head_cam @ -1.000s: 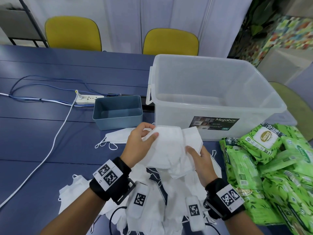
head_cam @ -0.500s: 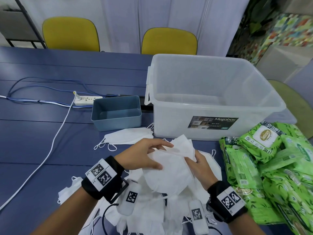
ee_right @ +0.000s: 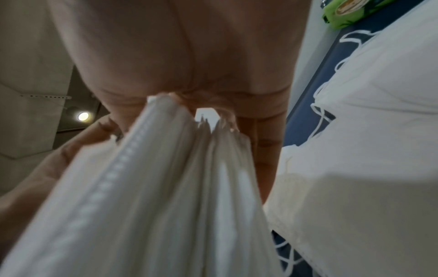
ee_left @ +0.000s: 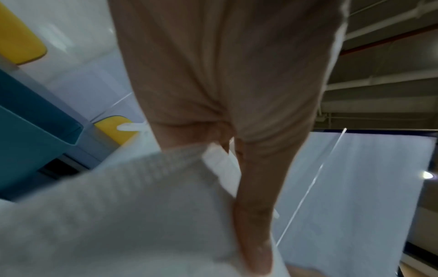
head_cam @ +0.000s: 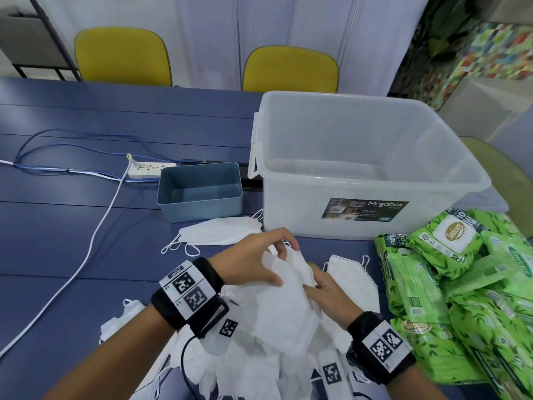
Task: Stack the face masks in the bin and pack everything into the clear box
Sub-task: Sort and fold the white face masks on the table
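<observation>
The right hand (ee_right: 180,61) fills the top, from 10 to 1 o'clock. It grips a bundle of white face masks (ee_right: 166,196) that fans down toward 6 o'clock. At 3 o'clock more loose masks (ee_right: 369,131) lie on the blue table (ee_right: 305,105). A green pack (ee_right: 346,13) sits at 1 o'clock.

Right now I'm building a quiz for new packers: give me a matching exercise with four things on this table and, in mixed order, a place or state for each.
Things:
1. blue bin
2. clear box
3. green wipe packs
4. bundle of masks

Places or states:
A. piled at the table's right edge
B. held by both hands
C. left of the clear box, nothing inside
D. bears a Megabox label

Pairs: 1-C, 2-D, 3-A, 4-B
</observation>
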`<action>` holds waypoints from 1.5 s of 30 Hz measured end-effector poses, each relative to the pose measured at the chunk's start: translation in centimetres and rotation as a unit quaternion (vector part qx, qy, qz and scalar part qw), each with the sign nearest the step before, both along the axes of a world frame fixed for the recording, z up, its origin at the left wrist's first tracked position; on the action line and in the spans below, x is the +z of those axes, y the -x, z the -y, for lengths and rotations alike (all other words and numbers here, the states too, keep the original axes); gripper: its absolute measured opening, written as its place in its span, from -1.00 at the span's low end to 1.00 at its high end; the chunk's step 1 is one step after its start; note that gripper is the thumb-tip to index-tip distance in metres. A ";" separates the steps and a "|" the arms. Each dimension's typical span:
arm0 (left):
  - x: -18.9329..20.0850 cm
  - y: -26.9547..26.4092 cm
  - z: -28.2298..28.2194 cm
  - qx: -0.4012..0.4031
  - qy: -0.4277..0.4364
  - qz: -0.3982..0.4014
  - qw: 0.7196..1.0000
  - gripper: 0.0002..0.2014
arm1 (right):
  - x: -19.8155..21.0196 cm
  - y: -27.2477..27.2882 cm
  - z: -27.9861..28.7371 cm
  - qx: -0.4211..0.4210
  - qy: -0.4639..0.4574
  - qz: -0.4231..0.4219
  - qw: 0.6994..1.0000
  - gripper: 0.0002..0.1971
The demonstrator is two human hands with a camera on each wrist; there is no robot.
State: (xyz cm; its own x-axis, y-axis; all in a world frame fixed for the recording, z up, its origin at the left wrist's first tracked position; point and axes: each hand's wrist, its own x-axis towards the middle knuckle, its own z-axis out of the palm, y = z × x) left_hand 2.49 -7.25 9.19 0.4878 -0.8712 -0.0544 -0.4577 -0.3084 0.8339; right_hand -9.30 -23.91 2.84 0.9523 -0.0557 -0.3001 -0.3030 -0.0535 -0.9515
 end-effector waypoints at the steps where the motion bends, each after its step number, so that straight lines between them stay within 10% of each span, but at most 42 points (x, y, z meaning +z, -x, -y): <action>1: 0.2 0.1 0.0 -0.028 -0.025 -0.009 0.999 -0.46 | 0.0 0.0 0.2 -0.006 -0.012 -0.011 1.000 -0.51; 7: -1.1 1.3 1.0 -0.048 -0.049 0.026 0.997 -0.38 | 0.4 -0.2 0.0 0.013 -0.030 -0.033 0.999 -0.42; 11: -2.3 1.6 1.1 -0.002 -0.017 0.076 0.997 -0.23 | 0.9 0.4 -0.3 -0.042 -0.123 -0.043 0.991 -0.73; 19: -6.6 2.1 0.4 0.130 -0.011 -0.034 0.991 -0.25 | -1.4 2.1 0.8 -0.013 -0.013 -0.028 0.999 -0.13; 22: -9.6 0.1 -0.8 0.255 -0.030 -0.103 0.961 -0.50 | -1.4 3.0 2.8 -0.096 -0.005 -0.044 0.994 0.06; 25: -12.6 -1.3 -2.4 0.334 -0.170 -0.111 0.921 -0.34 | -1.9 3.6 5.3 -0.209 -0.017 -0.037 0.977 0.04; 38: -14.1 -2.0 1.9 0.332 -0.316 0.002 0.889 -0.21 | -1.4 4.4 6.4 -0.343 -0.065 0.027 0.937 -0.32; 45: -14.5 -2.3 2.4 0.307 -0.238 -0.022 0.921 -0.33 | -1.6 4.3 6.1 -0.343 -0.058 0.036 0.937 0.10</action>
